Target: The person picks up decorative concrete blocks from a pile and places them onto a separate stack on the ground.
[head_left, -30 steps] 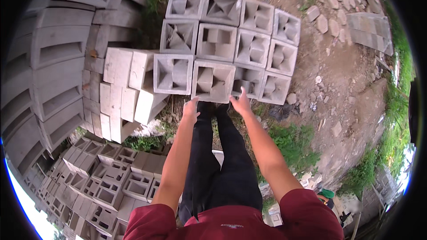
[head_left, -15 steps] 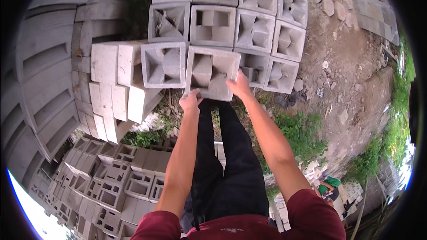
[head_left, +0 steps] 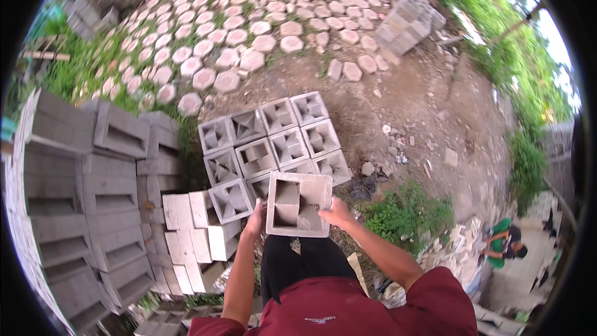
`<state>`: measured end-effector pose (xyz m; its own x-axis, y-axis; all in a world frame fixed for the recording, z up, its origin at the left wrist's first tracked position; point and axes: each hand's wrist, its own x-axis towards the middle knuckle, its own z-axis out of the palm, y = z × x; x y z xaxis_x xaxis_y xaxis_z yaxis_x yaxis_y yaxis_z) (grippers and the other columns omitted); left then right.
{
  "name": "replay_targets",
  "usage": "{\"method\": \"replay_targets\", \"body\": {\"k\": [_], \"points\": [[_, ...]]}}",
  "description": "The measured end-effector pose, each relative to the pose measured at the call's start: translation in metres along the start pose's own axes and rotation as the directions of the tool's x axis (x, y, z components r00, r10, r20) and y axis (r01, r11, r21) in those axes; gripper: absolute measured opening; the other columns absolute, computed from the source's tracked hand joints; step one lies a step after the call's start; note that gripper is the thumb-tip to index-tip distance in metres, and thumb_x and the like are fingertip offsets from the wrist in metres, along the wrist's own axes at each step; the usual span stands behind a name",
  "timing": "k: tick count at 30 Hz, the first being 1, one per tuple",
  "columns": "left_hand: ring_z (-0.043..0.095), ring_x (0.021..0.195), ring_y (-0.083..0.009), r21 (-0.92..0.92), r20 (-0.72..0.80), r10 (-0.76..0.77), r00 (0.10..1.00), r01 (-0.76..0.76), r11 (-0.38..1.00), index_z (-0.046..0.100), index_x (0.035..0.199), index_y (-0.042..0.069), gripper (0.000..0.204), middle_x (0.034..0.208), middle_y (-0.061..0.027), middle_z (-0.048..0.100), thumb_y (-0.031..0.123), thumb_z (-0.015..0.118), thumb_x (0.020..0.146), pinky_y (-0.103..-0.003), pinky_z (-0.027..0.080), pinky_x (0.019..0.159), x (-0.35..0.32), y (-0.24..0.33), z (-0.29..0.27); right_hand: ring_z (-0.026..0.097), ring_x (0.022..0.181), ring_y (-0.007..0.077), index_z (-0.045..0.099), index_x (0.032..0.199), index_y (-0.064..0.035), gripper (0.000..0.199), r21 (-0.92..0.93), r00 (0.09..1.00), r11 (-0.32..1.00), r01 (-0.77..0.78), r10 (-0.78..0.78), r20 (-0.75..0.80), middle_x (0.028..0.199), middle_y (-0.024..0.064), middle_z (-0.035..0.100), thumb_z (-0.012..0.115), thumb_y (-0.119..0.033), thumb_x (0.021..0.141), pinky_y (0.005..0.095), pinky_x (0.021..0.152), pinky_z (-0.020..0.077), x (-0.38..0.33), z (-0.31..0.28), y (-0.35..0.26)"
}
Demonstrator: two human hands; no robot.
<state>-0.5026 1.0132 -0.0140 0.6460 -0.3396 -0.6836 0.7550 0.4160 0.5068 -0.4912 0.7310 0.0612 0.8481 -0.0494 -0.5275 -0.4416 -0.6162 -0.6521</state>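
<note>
A square grey concrete block (head_left: pixel 316 196) with a hollow, angled inside is held up in front of my body between both hands. My left hand (head_left: pixel 256 216) grips its left side, fingers partly hidden behind the block. On the right side my right hand (head_left: pixel 337 213) clasps the edge, thumb over the face. Just beyond it several like blocks (head_left: pixel 290 147) lie packed in rows on the ground, openings upward. One more square block (head_left: pixel 231 201) sits at the near left corner of these rows, close to my left hand.
Pale narrow blocks (head_left: pixel 188 236) are stacked at my left, beside a tall wall of grey blocks (head_left: pixel 112 205). Hexagonal pavers (head_left: pixel 239 37) cover the ground far off. Green weeds (head_left: pixel 407 218) grow at right. A person in green (head_left: pixel 502 242) is at the far right.
The held block has come away from the rows, up and nearer to my body. My view has tilted up and now takes in the pavers beyond.
</note>
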Motion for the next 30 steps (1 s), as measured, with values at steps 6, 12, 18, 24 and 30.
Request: {"method": "replay_targets", "body": {"k": [6,12,18,24,30], "points": [[0.045,0.112,-0.0209,-0.089,0.108,-0.053,0.993,0.063,0.994,0.041,0.131,0.005,0.061,0.126,-0.008,0.048,0.051,0.036,0.091,-0.033,0.032,0.1,0.022,-0.011,0.078,0.064,0.067,0.029,0.057,0.102,0.0057,0.053,-0.183,0.971,0.982,-0.045,0.0,-0.239,0.079,0.019,0.064,0.072,-0.027,0.062,0.0361,0.059,0.0515,-0.092,-0.076,-0.004],[0.051,0.108,-0.0319,-0.161,0.421,-0.248,0.872,0.342,0.926,0.043,0.127,0.001,0.063,0.12,-0.0159,0.052,0.051,0.031,0.09,-0.044,0.039,0.096,-0.077,0.075,0.214,0.061,0.089,0.0277,0.058,0.103,0.0037,0.065,0.535,0.95,0.801,-0.268,0.312,0.007,0.091,0.0195,0.062,0.053,-0.056,0.079,0.0383,0.065,0.0509,-0.213,-0.209,-0.082],[0.049,0.111,-0.0286,0.034,0.559,-0.167,0.812,0.179,0.983,0.043,0.127,0.002,0.058,0.121,-0.0126,0.052,0.046,0.03,0.092,-0.042,0.039,0.096,-0.054,0.032,0.259,0.056,0.094,0.025,0.05,0.122,-0.0066,0.076,0.953,0.918,0.296,-0.07,0.394,-0.055,0.106,0.0106,0.06,0.03,-0.069,0.084,0.0372,0.077,0.0471,-0.209,-0.182,-0.011],[0.047,0.113,-0.0264,0.273,0.361,-0.14,0.922,0.04,0.961,0.038,0.133,0.005,0.059,0.127,-0.0114,0.047,0.048,0.028,0.094,-0.038,0.033,0.101,-0.009,-0.037,0.351,0.055,0.09,0.0209,0.049,0.125,-0.0101,0.069,0.995,0.944,-0.008,0.099,0.318,-0.091,0.107,0.0065,0.058,0.037,-0.065,0.084,0.0344,0.082,0.0452,-0.172,-0.195,0.122],[0.047,0.114,-0.0273,0.257,0.347,-0.348,0.871,0.269,0.928,0.038,0.133,0.004,0.064,0.128,-0.0128,0.046,0.053,0.028,0.093,-0.037,0.035,0.1,0.004,-0.052,0.472,0.055,0.098,0.0264,0.043,0.129,-0.0102,0.065,0.986,0.945,-0.101,0.135,0.312,-0.097,0.116,0.0107,0.053,0.038,-0.059,0.087,0.0411,0.083,0.0479,-0.189,-0.279,0.181]]}}
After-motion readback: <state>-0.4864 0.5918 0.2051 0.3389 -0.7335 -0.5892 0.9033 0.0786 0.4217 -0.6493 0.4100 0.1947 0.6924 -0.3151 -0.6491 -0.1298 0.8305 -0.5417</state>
